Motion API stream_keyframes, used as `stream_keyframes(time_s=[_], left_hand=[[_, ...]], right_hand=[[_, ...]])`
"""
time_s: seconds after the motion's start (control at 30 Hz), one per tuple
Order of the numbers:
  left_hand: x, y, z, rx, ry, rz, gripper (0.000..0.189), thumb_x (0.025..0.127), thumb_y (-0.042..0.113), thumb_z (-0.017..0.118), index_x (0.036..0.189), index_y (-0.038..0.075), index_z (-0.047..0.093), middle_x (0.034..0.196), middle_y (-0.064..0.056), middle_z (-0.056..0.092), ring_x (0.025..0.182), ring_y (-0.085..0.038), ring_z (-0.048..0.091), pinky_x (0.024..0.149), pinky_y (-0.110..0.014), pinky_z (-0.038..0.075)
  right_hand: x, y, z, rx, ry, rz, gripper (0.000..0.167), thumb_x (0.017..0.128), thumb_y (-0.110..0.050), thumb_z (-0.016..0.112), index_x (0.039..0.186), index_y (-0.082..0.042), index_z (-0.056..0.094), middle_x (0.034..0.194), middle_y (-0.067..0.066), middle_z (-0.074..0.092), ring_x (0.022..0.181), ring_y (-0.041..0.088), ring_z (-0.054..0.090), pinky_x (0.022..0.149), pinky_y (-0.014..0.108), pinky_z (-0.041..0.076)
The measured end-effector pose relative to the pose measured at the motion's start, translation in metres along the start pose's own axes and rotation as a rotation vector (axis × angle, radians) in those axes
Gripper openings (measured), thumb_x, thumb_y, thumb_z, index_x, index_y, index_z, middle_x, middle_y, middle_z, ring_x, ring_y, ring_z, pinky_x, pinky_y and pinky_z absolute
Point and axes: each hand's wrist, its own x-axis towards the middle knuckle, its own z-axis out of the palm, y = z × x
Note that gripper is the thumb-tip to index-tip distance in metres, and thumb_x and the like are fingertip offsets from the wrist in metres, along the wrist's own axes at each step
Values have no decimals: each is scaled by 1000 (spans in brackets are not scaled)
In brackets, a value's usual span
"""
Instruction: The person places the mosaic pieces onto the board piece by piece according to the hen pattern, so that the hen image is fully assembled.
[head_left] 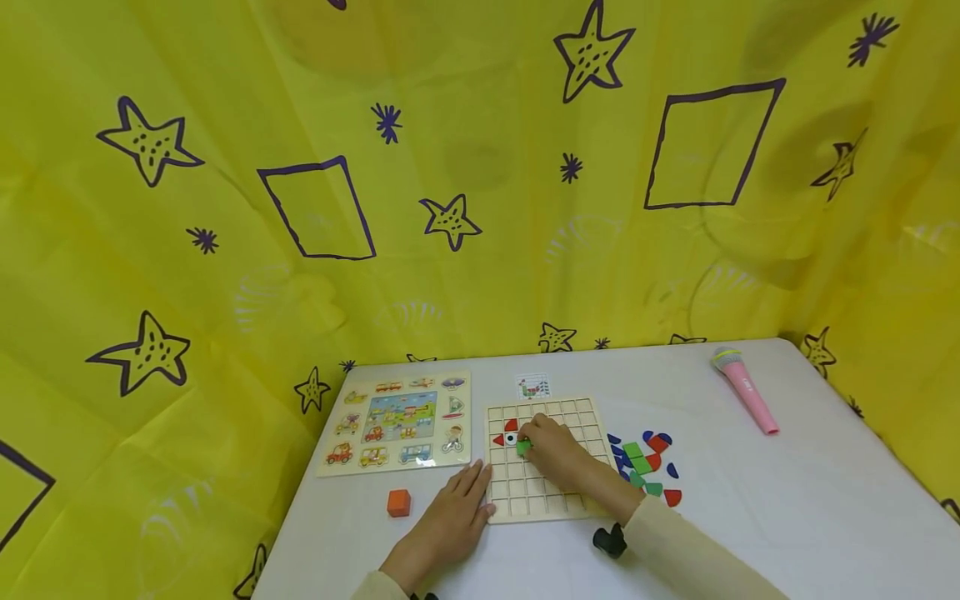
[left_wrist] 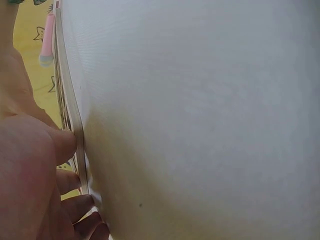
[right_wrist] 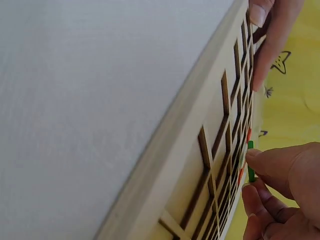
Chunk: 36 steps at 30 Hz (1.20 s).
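Note:
A wooden grid board lies on the white table. My right hand is over its upper part, pinching a small green piece between thumb and fingers. In the right wrist view that green piece is seen edge-on, close to the grid. Just left of it, two red pieces and a white tile with a dark dot lie in grid squares. Thumb and fingers of my left hand touch the board's left edge; the left wrist view shows them along the board's side.
Loose red, green and blue pieces lie right of the board. Behind it is a small pattern card. A picture puzzle and an orange cube are at left. A pink microphone lies far right, near a yellow curtain.

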Motion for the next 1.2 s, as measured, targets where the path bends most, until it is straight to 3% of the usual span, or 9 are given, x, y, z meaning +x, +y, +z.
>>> stream_keyframes(time_s=[0.27, 0.5, 0.97, 1.2], left_hand=[[0, 2, -3, 4, 9, 12, 65, 112, 44, 47, 166, 11, 33, 171, -10, 35, 156, -35, 36, 123, -54, 37], [0, 1, -2, -1, -2, 4, 66, 111, 45, 47, 167, 13, 32, 172, -9, 33, 156, -33, 34, 124, -53, 36], [0, 0, -3, 8, 10, 23, 65, 112, 44, 47, 166, 11, 33, 171, -10, 34, 156, -34, 35, 124, -54, 36], [0, 0, -2, 3, 16, 28, 66, 111, 46, 47, 166, 12, 33, 171, -10, 35, 155, -35, 36, 123, -54, 37]], right_hand=[[0, -4, 7, -9, -13, -39, 21, 95, -3, 77, 115, -4, 74, 108, 9, 64, 100, 24, 63, 90, 48, 53], [2, -8, 9, -8, -28, -68, 13, 96, -5, 77, 107, -8, 72, 104, 3, 62, 94, 17, 58, 86, 42, 50], [7, -7, 11, -50, -28, -90, 8, 97, -6, 76, 103, -10, 75, 100, -1, 62, 96, 18, 59, 87, 43, 53], [2, -7, 4, 9, -41, -108, 8, 98, -3, 73, 100, -8, 79, 99, 1, 63, 95, 18, 61, 88, 42, 57]])
